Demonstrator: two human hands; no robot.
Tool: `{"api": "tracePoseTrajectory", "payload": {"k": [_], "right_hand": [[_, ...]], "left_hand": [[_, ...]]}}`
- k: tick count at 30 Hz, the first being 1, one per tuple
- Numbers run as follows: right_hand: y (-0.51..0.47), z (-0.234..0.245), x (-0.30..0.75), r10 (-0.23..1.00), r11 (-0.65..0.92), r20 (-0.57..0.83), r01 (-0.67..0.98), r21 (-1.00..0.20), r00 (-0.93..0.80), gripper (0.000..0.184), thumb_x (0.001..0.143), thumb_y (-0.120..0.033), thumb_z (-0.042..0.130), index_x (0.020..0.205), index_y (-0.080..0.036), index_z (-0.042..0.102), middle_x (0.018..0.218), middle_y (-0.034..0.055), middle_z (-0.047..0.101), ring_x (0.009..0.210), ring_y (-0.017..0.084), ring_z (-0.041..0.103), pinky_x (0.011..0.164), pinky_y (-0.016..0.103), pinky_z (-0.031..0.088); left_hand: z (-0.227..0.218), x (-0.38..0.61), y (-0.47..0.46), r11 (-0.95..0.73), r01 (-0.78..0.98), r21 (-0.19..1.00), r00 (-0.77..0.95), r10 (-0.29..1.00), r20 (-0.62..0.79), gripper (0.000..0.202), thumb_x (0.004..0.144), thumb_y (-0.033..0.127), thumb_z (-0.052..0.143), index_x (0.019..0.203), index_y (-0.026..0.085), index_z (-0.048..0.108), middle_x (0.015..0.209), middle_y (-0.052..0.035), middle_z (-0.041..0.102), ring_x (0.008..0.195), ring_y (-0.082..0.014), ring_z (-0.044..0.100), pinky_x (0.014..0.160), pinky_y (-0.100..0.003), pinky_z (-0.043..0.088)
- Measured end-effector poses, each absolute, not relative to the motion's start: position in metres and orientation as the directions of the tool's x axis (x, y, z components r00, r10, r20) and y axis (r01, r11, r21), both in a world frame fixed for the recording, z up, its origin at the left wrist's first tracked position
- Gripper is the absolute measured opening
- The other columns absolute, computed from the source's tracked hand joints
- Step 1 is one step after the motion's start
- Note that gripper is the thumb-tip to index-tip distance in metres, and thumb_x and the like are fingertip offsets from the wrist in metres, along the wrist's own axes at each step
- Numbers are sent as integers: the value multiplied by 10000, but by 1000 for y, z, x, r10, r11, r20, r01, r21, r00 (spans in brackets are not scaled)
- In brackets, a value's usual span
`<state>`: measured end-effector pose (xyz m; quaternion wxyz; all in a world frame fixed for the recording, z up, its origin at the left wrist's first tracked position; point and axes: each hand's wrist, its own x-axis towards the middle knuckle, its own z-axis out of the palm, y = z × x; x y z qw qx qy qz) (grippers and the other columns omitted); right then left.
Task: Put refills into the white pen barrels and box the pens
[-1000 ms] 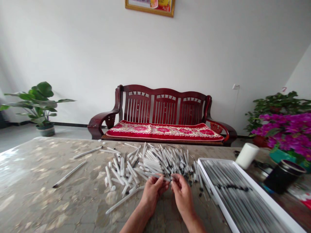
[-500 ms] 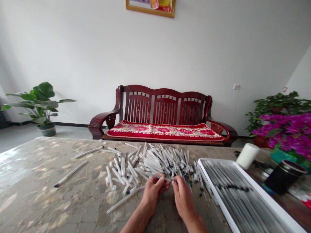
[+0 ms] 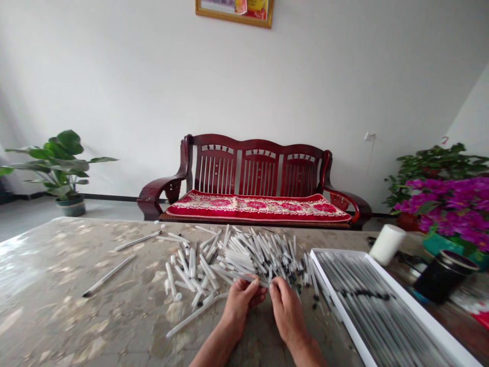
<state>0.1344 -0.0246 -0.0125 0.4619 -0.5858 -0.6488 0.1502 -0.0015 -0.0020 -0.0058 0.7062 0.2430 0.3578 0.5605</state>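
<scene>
Left hand (image 3: 240, 302) and right hand (image 3: 286, 306) pinching one pen piece (image 3: 263, 281), marbled table (image 3: 76, 306), red bench (image 3: 255, 176), white wall (image 3: 153, 76)

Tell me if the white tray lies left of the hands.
No, the tray lies on the table to the right of both the left hand and the right hand.

The left hand (image 3: 240, 302) and right hand (image 3: 284, 307) have drawn slightly closer (fingers (image 3: 254, 284) nearly meeting) around the pen (image 3: 261, 281).
</scene>
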Motion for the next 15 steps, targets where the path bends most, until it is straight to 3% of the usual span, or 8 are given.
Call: {"api": "tracePoseTrajectory", "payload": {"k": [9,15], "right_hand": [[-20,-19,137,905,237,398,598,-766,151,520,964,-566,346,660,-233,604,546,21,624,505,173,579,495,271,342],[-24,-12,134,911,265,393,552,-791,126,376,938,-522,436,772,-234,611,662,1,665,598,168,606,551,246,391]], "left_hand": [[-5,-1,-3,258,-597,759,124,965,-231,410,481,377,920,723,153,676,620,-7,704,568,-145,659,586,-250,528],[-7,-2,0,254,-621,741,101,964,-246,430,465,381,927,728,153,675,629,-17,713,601,-155,673,598,-253,534]]}}
